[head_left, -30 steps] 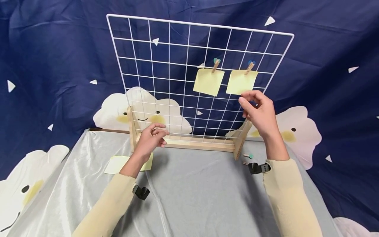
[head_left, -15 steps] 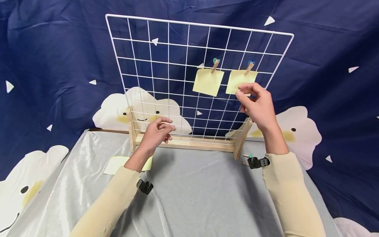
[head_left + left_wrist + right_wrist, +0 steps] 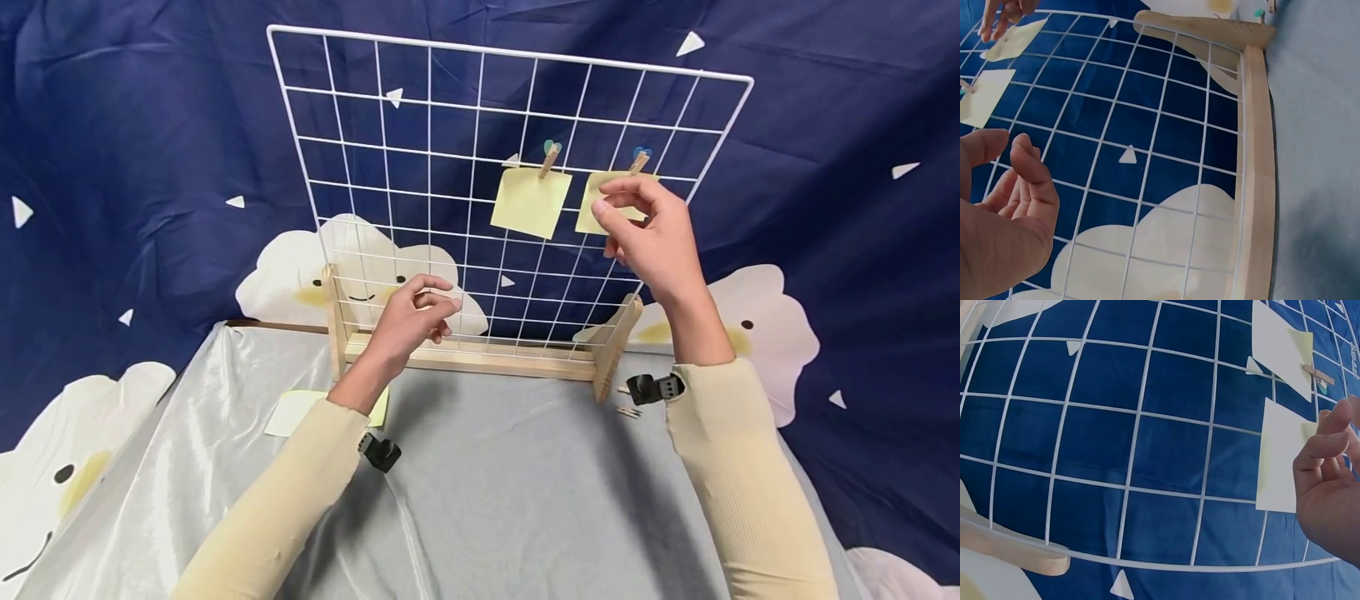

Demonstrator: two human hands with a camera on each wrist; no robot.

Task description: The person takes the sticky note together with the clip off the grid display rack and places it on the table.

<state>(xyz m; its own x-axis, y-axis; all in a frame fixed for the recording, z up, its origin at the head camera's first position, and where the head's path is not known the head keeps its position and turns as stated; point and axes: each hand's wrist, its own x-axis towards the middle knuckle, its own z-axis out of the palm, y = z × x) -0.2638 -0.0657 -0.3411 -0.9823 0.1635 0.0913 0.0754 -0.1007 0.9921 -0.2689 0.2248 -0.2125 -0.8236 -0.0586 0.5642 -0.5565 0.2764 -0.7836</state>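
A white wire grid point(image 3: 510, 54) stands upright in a wooden stand. Two yellow sticky notes hang on it: the left note point(image 3: 531, 202) under a clothespin point(image 3: 550, 161) with a green heart, the right note point(image 3: 591, 212) under a clothespin point(image 3: 640, 161) with a blue heart. My right hand point(image 3: 656, 233) is in front of the right note and partly covers it. Its fingers are loosely bent and hold nothing; whether they touch the paper I cannot tell. Lower down, my left hand point(image 3: 411, 321) hovers before the grid's lower left part, fingers loosely bent around nothing.
The stand's wooden base bar point(image 3: 480, 360) runs along the back of the grey cloth-covered table point(image 3: 495, 475). More sticky notes point(image 3: 288, 415) lie at the left, partly behind my left forearm. A small clothespin point(image 3: 628, 412) lies by the right foot point(image 3: 617, 350).
My right hand has risen from the right note's lower edge to in front of the note. My left hand has moved up and to the right. Both notes stay clipped.
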